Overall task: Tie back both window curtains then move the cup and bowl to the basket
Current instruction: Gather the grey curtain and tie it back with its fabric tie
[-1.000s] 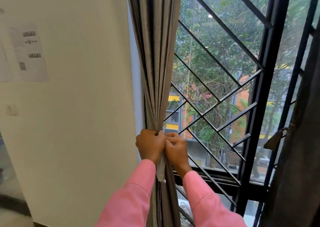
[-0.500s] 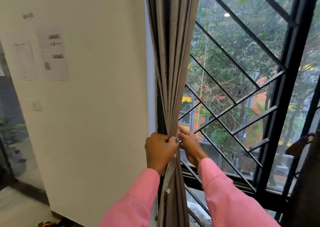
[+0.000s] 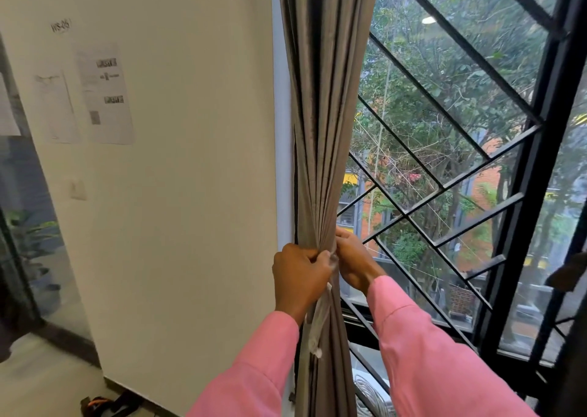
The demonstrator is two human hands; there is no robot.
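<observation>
The grey left curtain (image 3: 324, 105) hangs gathered into a tight bunch beside the window. My left hand (image 3: 298, 273) grips the bunch from the left, fingers closed on a pale tie strap (image 3: 319, 324) whose end dangles below. My right hand (image 3: 352, 264) holds the strap and curtain from the right side, touching the left hand. A dark edge of the right curtain (image 3: 575, 289) shows at the far right. No cup, bowl or basket is in view.
A black window frame with a diagonal grille (image 3: 444, 178) fills the right side. A cream wall (image 3: 178, 194) with paper sheets (image 3: 108, 95) stands to the left. Glass partition and a plant (image 3: 28, 235) sit at far left; dark items (image 3: 108, 404) lie on the floor.
The view has swung left, so the curtain sits more to the right in frame. My right hand's fingers have shifted from a closed fist to pinching the strap at the bunch.
</observation>
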